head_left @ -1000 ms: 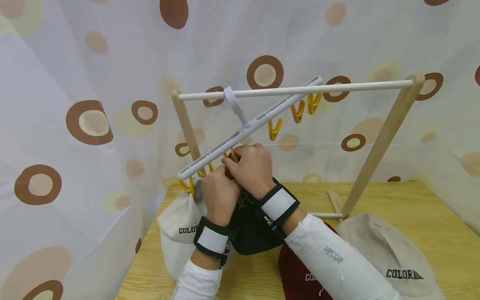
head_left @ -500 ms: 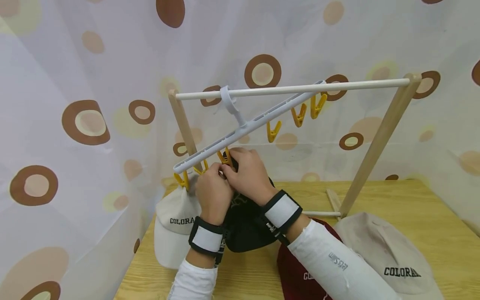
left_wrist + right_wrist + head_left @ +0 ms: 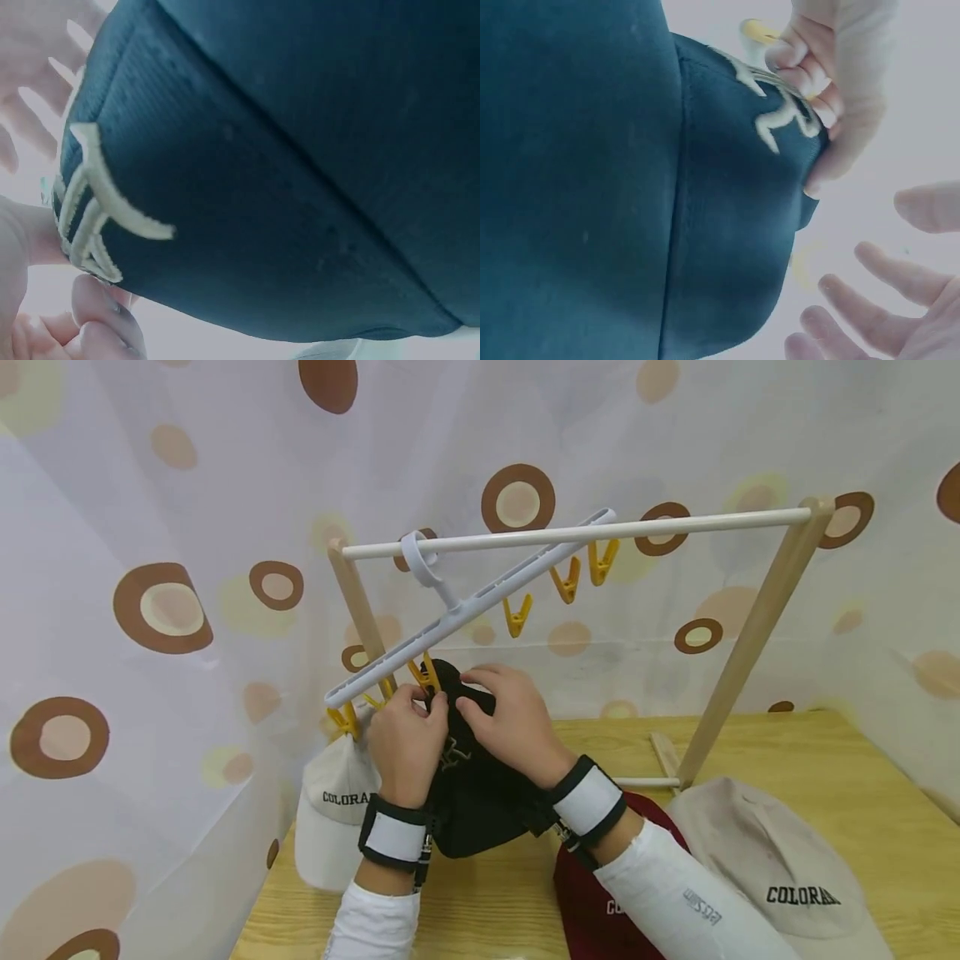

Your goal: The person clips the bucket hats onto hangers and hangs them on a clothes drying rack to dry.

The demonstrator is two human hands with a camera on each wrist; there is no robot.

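Observation:
A black cap (image 3: 480,810) with a pale embroidered emblem hangs near the left half of a tilted white hanger (image 3: 457,614). At its upper edge, just below a yellow clip (image 3: 426,675), my left hand (image 3: 408,743) pinches the fabric between thumb and fingers. My right hand (image 3: 517,722) is beside the cap with its fingers spread and nothing held; the right wrist view shows it apart from the cloth. Whether the clip bites on the cap is hidden by the left fingers. A white cap (image 3: 330,818) hangs from yellow clips (image 3: 345,720) at the hanger's low end.
The hanger hooks on the white bar (image 3: 660,527) of a wooden rack (image 3: 757,635). Several yellow clips (image 3: 516,617) dangle along its right half. On the table (image 3: 817,768) lie a dark red cap (image 3: 585,902) and a beige cap (image 3: 772,860), partly behind my right arm.
My right hand has let go of the cap's edge and drawn back to the right, fingers spreading. The hanger, the caps on it and my left hand have shifted left.

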